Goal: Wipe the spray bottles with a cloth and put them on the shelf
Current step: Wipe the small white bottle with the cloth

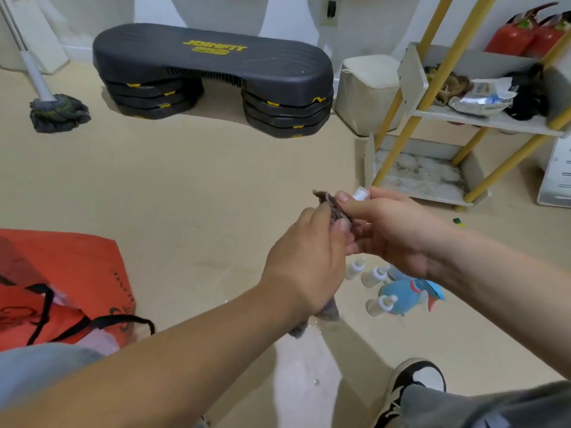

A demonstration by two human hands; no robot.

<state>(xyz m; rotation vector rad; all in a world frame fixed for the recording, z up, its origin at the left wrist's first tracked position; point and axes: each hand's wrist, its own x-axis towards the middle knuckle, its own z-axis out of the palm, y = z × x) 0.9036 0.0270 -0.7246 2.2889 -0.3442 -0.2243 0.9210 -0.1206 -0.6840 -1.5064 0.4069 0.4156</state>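
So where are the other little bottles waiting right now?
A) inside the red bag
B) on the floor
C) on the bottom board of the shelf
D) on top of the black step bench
B: the small clear bottles stand on the floor, right beside a blue spray bottle.

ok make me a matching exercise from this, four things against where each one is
Things: 1 cloth; 2 held bottle; 3 mop; 4 bag.
Places: a floor, far left; b right hand; c floor, near left; d left hand.
Pairs: 1-d, 2-b, 3-a, 4-c.
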